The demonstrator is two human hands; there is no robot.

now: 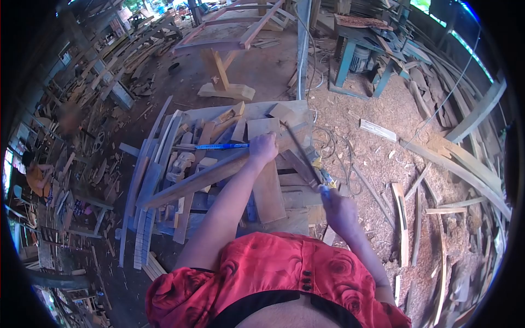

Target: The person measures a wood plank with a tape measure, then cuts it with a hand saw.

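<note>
My left hand (264,147) is closed on the upper end of a long curved wooden piece (205,177), which slants down to the left over the workbench. My right hand (340,210), closed as well, grips the handle of a long thin dark tool (302,148) that points up and left toward the piece's end. Beneath the curved piece lies a wide flat board (268,194). A blue marked tool (221,146) rests just left of my left hand. Near my right hand is a yellow object (317,162), too small to make out.
Curved wooden strips (147,183) line the bench's left side, beside carved blocks (179,167). A wooden frame (219,79) stands beyond. At the right are a teal machine table (343,63), cables and shavings with scrap wood (402,218). A person (37,177) is at far left.
</note>
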